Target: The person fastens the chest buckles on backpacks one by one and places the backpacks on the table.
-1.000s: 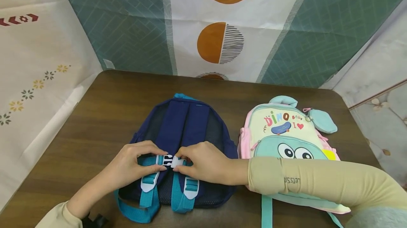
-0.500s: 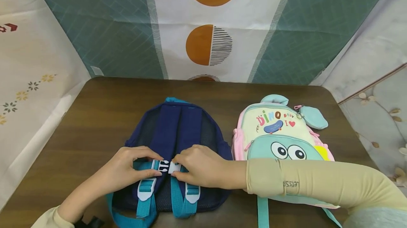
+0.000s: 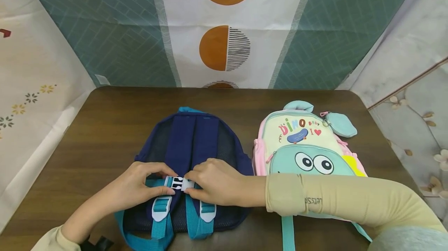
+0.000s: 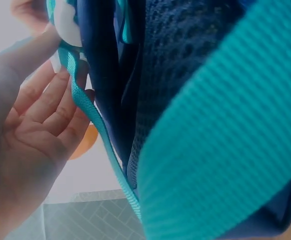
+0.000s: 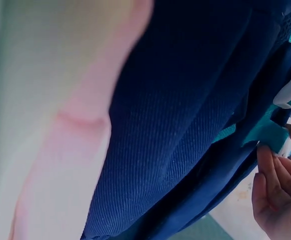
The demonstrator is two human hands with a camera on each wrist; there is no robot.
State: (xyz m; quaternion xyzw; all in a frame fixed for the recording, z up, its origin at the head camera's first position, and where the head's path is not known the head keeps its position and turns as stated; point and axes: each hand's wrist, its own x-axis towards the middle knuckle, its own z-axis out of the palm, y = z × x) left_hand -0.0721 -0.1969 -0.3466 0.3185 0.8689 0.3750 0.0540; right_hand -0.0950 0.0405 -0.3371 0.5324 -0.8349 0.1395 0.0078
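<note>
A navy backpack (image 3: 203,138) lies with its straps up on the table. At its lower middle, a white side-release buckle joins the blue webbing of the two shoulder straps. My left hand (image 3: 145,183) pinches the pronged half (image 3: 177,183) between thumb and fingers. From the right, my right hand (image 3: 218,184) pinches the socket half (image 3: 187,184). The prongs point at the socket's mouth, their tips right at it, and dark fabric shows between them. White strap adjusters (image 3: 161,209) hang below. In the left wrist view, blue webbing (image 4: 225,130) crosses in front of the backpack.
A cream, pink and mint dino backpack (image 3: 294,126) lies to the right, partly covered by my right sleeve (image 3: 336,194). A small mint pouch (image 3: 340,124) hangs off it. Behind the brown table (image 3: 115,126) is a patterned cloth (image 3: 122,29).
The head view has shifted, so both backpacks appear farther left. Both hands keep hold of the buckle halves, which remain end to end with little visible difference.
</note>
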